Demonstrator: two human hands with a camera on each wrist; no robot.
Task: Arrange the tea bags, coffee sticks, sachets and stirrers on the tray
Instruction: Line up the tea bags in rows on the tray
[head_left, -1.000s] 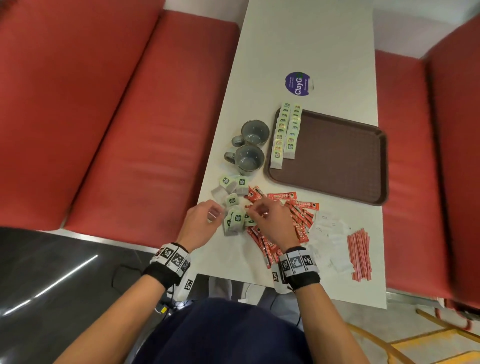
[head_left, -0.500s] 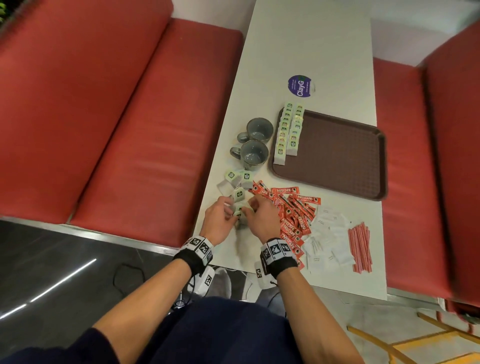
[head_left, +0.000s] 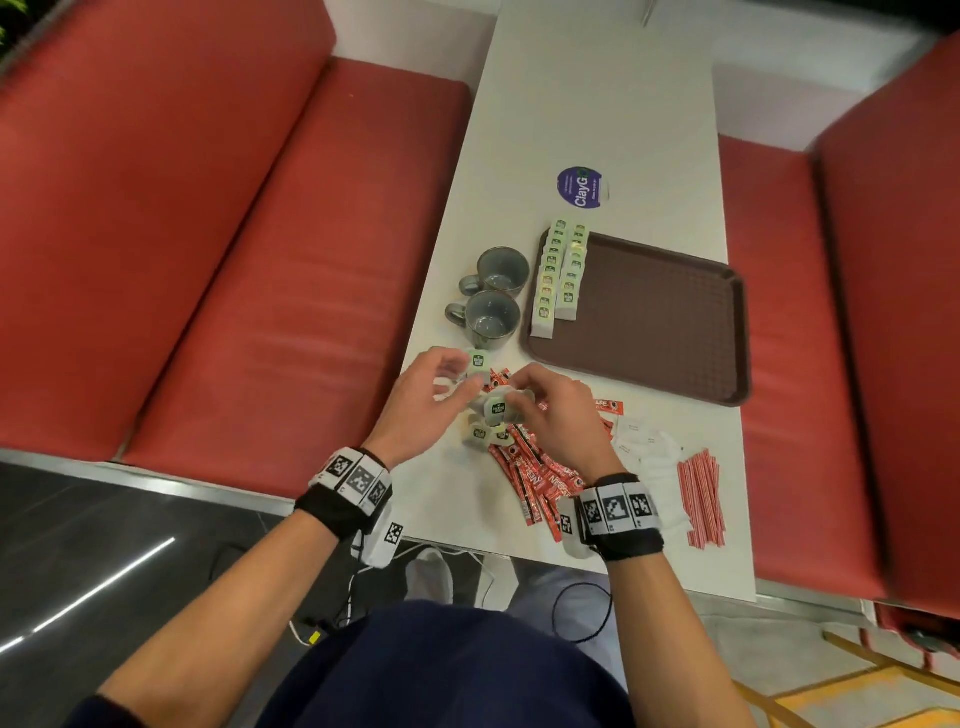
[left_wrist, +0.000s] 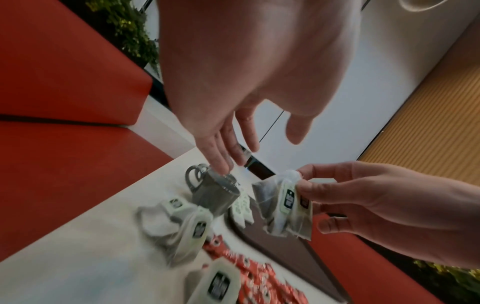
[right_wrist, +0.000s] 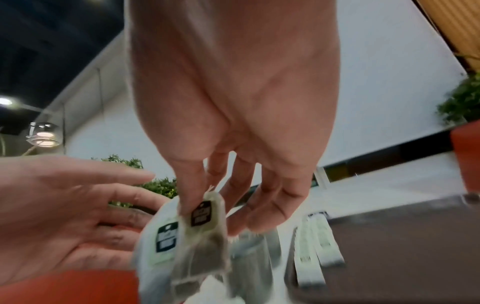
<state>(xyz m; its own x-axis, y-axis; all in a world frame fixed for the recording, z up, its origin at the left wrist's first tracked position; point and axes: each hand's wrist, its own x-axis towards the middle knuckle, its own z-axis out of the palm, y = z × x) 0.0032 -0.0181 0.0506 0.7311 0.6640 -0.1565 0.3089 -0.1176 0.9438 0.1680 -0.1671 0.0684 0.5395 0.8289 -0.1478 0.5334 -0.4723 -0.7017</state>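
Note:
My right hand (head_left: 511, 402) pinches a small bunch of green-labelled tea bags (head_left: 497, 409) by their tops, a little above the table; the bunch (left_wrist: 284, 205) hangs below thumb and forefinger and also shows in the right wrist view (right_wrist: 182, 236). My left hand (head_left: 457, 376) is beside it with straight fingers (left_wrist: 223, 152) and holds nothing. Loose tea bags (head_left: 480, 434) lie under the hands. Two rows of tea bags (head_left: 558, 275) line the left side of the brown tray (head_left: 654, 322). Red coffee sticks (head_left: 530, 470), white sachets (head_left: 644, 447) and red stirrers (head_left: 701, 499) lie near the front edge.
Two grey mugs (head_left: 493, 317) stand left of the tray, just beyond my left hand. A round purple sticker (head_left: 581, 187) lies on the white table (head_left: 597, 93) farther back. Red bench seats (head_left: 234, 249) flank the narrow table on both sides.
Both hands have lifted off the pile. The right hand has raised a bunch of tea bags, and the left hand has opened beside it.

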